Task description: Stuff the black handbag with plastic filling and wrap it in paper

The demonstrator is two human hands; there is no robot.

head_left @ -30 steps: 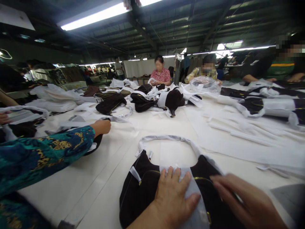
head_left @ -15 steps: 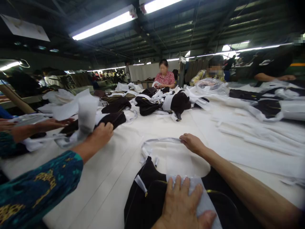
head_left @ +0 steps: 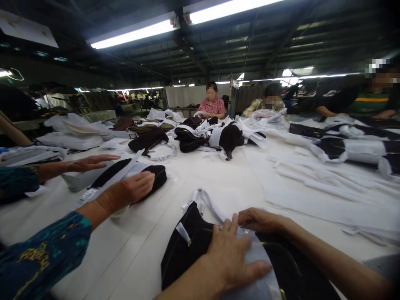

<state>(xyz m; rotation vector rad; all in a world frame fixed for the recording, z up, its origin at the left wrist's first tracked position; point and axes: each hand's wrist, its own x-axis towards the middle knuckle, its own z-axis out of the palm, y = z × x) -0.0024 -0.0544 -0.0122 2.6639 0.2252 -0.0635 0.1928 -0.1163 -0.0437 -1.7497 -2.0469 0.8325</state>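
A black bag (head_left: 187, 246) with yellow metal zip parts lies on the white table right in front of me. Spread over the pale wrapping sheet (head_left: 259, 275) across its middle is my left hand (head_left: 229, 252), palm down with fingers apart. At the bag's top edge, my right hand (head_left: 261, 220) has its fingers curled on the bag strap (head_left: 214, 204), which is wrapped in whitish paper. Its fingertips are partly hidden behind the sheet and my left hand. A small wrapped zip pull (head_left: 183, 233) sits on the bag's left side.
At the left, a co-worker's hands (head_left: 137, 185) in patterned sleeves handle another black bag (head_left: 158, 177). Wrapped dark bags (head_left: 190, 139) and loose paper (head_left: 75, 131) pile along the far side. Paper strips (head_left: 325, 187) lie to the right. Several people sit or stand beyond.
My right hand has drawn the strap down toward me to the bag's top edge. My left hand stays flat on the sheet, shifted slightly. The co-worker's white paper has been lowered onto their bag.
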